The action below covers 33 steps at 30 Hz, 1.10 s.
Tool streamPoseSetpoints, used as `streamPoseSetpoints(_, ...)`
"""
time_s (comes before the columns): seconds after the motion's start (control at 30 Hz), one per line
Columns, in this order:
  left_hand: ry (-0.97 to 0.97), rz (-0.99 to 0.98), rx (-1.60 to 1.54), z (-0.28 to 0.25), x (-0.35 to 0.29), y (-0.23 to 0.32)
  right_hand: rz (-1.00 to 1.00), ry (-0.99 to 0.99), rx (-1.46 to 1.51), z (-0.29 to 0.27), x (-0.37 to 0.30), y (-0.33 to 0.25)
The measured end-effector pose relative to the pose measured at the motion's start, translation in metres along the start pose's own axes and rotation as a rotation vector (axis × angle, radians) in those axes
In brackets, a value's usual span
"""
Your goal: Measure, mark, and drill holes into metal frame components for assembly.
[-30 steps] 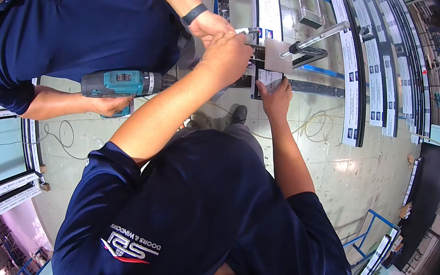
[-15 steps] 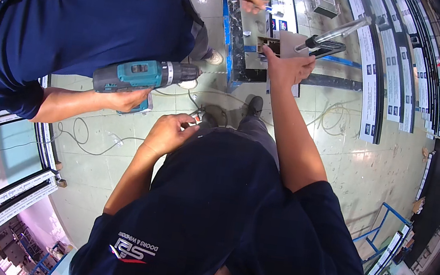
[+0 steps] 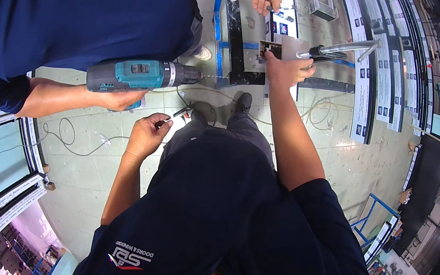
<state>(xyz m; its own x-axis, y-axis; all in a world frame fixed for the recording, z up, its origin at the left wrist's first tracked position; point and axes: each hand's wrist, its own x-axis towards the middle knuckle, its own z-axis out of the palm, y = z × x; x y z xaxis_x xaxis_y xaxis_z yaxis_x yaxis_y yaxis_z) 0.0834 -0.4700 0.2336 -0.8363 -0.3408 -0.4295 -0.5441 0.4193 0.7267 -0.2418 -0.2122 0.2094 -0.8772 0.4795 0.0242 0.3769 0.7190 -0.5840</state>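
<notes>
Gripping profile end (image 3: 274,49) with right hand (image 3: 287,71), thumb apart from fingers; firm, even pressure beside clamp (image 3: 348,46) should limit twisting. Left hand (image 3: 147,134), well apart, pinches small dark object (image 3: 163,124) (kind unclear); best clear of drill (image 3: 139,73) above.

The person wears a plain navy shirt (image 3: 272,244), its neckline open at 6 o'clock. At 7 o'clock sits a white lettered emblem (image 3: 129,257) with a curved red stroke. Short sleeves (image 3: 314,200), the right at 4 o'clock, leave the forearms bare, as are the left hand (image 3: 147,136) and right hand (image 3: 288,72). Grey trousers (image 3: 247,131) lead to a dark shoe (image 3: 243,102) near 1 o'clock.
</notes>
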Motion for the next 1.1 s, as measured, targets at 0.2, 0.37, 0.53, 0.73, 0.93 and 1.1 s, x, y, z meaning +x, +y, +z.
streamPoseSetpoints(0.2,-0.112,-0.065,0.046,-0.031,0.002,-0.020,0.023,-0.019,-0.013,-0.006,-0.001,-0.008)
streamPoseSetpoints(0.37,-0.381,-0.077,-0.195,-0.105,-0.029,0.037,0.022,-0.037,0.003,-0.011,-0.006,-0.002)
streamPoseSetpoints(0.53,-0.341,-0.097,-0.207,-0.153,-0.048,0.057,0.007,-0.064,0.079,-0.015,-0.007,-0.001)
streamPoseSetpoints(0.73,-0.521,-0.278,-0.265,-0.114,-0.032,0.040,-0.182,-0.073,0.171,-0.024,-0.009,0.030)
streamPoseSetpoints(0.93,-0.328,-0.016,-0.046,0.019,0.035,0.005,-0.430,-0.029,0.311,-0.036,0.012,0.089)
streamPoseSetpoints(1.1,-0.443,0.238,-0.036,0.105,0.123,0.040,-0.515,-0.188,0.372,-0.034,0.029,0.094)
